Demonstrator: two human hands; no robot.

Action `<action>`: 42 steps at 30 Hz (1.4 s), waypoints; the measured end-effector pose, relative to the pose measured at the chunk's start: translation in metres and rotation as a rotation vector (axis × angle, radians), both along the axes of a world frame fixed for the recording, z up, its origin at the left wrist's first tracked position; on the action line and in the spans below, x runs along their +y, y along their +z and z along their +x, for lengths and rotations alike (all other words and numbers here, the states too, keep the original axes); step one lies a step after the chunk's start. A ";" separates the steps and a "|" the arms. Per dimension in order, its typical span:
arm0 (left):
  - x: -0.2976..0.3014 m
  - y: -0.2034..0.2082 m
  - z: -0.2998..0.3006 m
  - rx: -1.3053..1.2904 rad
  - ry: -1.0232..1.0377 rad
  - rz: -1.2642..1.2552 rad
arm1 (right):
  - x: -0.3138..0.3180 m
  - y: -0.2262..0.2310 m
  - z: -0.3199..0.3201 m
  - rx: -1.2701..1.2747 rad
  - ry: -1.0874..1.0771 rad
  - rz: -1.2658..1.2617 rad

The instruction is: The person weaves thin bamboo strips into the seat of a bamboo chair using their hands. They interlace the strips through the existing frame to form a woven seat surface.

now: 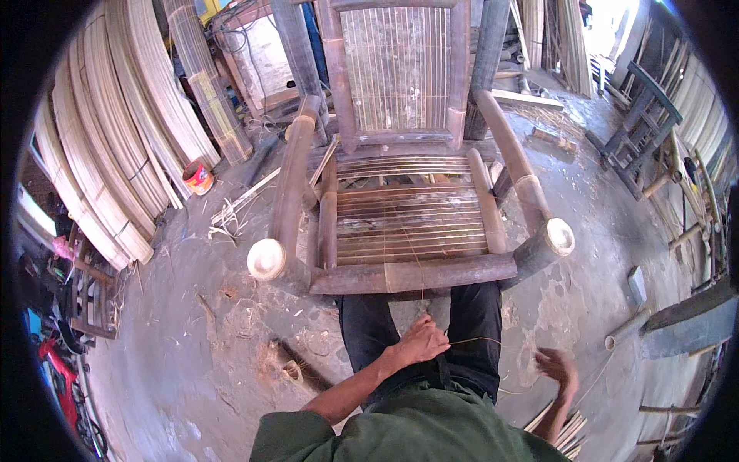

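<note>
Gripping a thin tan strand [476,338], the left hand [420,340] is closed on the near side of a bamboo armchair [412,212]. From the fist, the strand curves slackly, its long axis running left to right. Brown, with slatted backrest [396,69] and pale-ended front posts [560,236], the armchair stands mid-scene, its front pointing near, its long axis near to far. The right hand [558,369], at near right, is blurred; I cannot tell whether it grips anything.
</note>
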State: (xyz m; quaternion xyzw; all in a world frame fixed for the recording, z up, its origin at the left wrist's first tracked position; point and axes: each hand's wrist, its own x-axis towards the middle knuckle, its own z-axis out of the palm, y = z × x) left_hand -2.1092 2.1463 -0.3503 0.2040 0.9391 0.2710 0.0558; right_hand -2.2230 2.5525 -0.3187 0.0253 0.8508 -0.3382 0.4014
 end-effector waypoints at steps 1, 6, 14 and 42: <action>-0.002 0.001 0.001 -0.061 -0.015 0.033 | -0.055 0.018 0.013 0.166 0.074 -0.039; -0.016 0.021 0.013 0.073 0.168 0.306 | -0.250 0.088 -0.033 0.619 0.441 -0.519; -0.043 0.094 0.015 0.255 0.534 0.432 | -0.402 -0.040 -0.250 1.597 0.568 0.106; -0.169 -0.023 -0.292 0.477 0.896 -0.282 | -0.294 0.018 -0.097 1.311 0.182 -0.010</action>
